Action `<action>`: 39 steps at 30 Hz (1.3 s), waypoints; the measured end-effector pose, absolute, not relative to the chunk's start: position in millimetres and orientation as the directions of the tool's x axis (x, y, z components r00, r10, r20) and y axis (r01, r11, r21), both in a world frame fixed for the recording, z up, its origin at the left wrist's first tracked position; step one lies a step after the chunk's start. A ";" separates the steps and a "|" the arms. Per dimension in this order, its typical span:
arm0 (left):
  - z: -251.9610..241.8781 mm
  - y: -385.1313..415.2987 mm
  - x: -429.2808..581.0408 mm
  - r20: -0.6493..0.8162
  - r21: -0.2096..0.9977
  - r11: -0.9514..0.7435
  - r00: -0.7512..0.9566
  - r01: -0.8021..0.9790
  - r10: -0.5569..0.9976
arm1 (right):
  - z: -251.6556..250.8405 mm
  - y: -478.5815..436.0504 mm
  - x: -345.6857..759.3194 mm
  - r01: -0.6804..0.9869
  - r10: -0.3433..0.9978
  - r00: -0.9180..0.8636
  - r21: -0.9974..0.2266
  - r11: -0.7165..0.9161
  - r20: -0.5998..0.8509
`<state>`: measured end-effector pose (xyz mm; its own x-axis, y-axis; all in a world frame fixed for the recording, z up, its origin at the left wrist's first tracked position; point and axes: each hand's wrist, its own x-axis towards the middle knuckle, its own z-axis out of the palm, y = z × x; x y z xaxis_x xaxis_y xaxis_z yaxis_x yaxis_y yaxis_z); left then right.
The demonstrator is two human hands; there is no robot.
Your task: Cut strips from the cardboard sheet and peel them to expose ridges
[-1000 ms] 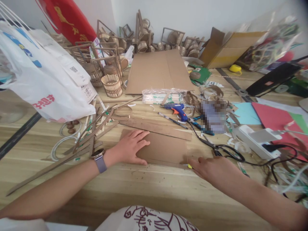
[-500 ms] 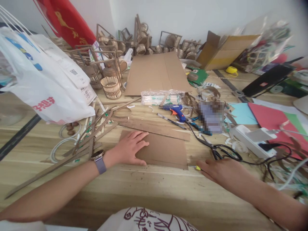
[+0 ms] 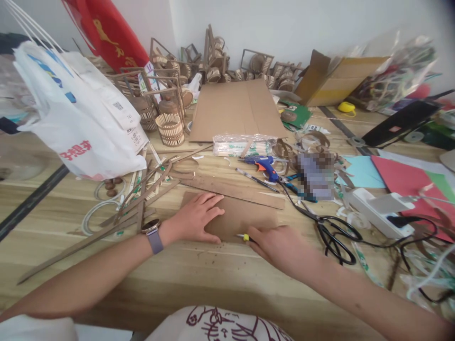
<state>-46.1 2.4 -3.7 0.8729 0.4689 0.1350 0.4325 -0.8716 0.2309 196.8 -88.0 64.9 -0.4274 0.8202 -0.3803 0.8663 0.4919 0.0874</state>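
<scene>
My left hand (image 3: 196,219) lies flat, fingers spread, on a brown cardboard sheet (image 3: 245,215) on the wooden table (image 3: 199,279). My right hand (image 3: 280,247) is closed around a small yellow-tipped cutter (image 3: 245,237), its tip at the sheet's near edge just right of my left fingertips. A watch with a purple strap sits on my left wrist. A long cardboard strip (image 3: 234,189) lies just beyond the sheet.
Black scissors (image 3: 332,234) lie right of the sheet, with a blue glue gun (image 3: 265,166), a white power strip (image 3: 382,213) and cables nearby. Behind are a large cardboard panel (image 3: 236,110), woven baskets (image 3: 170,128), a white plastic bag (image 3: 81,118) and cardboard strips at left.
My right hand has slid left along the sheet's near edge with the cutter, from the right corner to near my left fingertips. My left hand has stayed put.
</scene>
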 end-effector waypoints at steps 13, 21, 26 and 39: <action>-1.9 1.8 -45.6 0.141 0.233 -0.873 0.873 0.429 0.467 | 64.1 -78.2 172.7 0.829 0.785 -0.461 0.116 0.548 -0.414; -1.9 2.1 -46.3 0.127 0.254 -0.869 0.876 0.425 0.465 | 64.5 -79.3 187.0 0.832 0.784 -0.444 0.127 0.541 -0.433; -3.0 3.0 -46.6 0.134 0.270 -0.862 0.869 0.430 0.476 | 68.4 -90.4 219.1 0.821 0.790 -0.403 0.198 0.535 -0.462; -4.1 4.4 -49.0 0.113 0.257 -0.859 0.869 0.443 0.482 | 53.2 -119.7 315.0 0.788 0.821 -0.470 0.265 0.556 -0.325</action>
<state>-49.0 4.4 -4.1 0.8687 0.4822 0.1134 0.4430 -0.8587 0.2575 315.0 -119.7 53.2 -0.4695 0.8208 -0.3253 0.7878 0.5558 0.2653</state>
